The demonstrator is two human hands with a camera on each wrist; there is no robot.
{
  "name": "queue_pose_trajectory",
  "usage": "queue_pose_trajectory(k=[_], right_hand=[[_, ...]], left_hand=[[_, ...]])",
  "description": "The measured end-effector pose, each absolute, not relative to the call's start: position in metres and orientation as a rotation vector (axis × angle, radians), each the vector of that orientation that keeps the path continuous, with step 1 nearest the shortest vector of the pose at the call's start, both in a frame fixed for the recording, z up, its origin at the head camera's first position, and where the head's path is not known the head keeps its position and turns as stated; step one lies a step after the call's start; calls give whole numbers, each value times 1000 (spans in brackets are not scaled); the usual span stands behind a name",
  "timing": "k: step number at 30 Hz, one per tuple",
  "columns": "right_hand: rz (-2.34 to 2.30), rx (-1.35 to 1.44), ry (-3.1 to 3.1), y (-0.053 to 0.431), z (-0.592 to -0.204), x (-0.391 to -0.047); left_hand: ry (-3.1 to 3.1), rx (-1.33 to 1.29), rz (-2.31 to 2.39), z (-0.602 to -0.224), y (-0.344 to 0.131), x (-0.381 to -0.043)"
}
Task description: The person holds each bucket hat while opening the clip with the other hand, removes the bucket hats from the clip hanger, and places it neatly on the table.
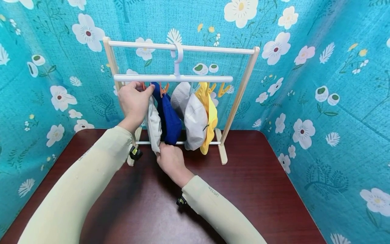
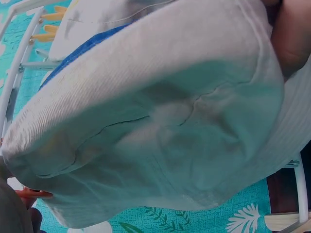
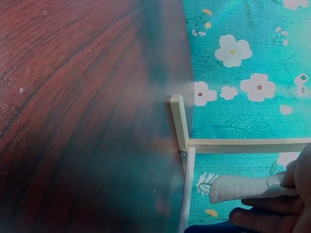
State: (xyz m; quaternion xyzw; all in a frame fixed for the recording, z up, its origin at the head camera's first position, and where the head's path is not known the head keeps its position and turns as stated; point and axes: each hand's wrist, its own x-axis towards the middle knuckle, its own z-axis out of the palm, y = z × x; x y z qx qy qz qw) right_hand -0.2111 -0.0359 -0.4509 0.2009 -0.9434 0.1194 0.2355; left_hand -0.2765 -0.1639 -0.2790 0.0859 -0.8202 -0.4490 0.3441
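A white fabric hat (image 1: 154,127) hangs near the left end of a white hanger (image 1: 173,78). My left hand (image 1: 134,101) is at the hat's top edge and pinches an orange clothespin (image 2: 34,193) there. Lower down, my right hand (image 1: 172,159) pinches the hat's bottom edge. The left wrist view looks into the hat's hollow (image 2: 160,126), with its brim spread between both hands. A blue hat (image 1: 172,122) hangs just right of it from another orange clothespin (image 1: 164,89).
A pale hat (image 1: 195,118) and a yellow hat (image 1: 212,118) hang further right on the hanger. Beyond them is a yellow clothespin (image 1: 223,89). The hanger hooks onto a wooden rack (image 1: 243,91) on a dark red table (image 1: 256,189). Floral blue cloth (image 1: 292,101) surrounds the table.
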Motion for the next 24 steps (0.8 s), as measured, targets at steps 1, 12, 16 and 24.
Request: queue_pose_trajectory(k=[1, 12, 16, 24], right_hand=[[329, 552, -2584, -36, -451, -210], [314, 561, -2538, -37, -451, -202], [317, 560, -2533, -37, -450, -199], [321, 558, -2539, -36, -448, -194]], left_hand=[[-2137, 221, -1162, -279, -164, -276], [-2184, 222, -1119, -277, -165, -274], [-2199, 228, -1121, -276, -165, -275], [-2213, 253, -1132, -273, -165, -274]])
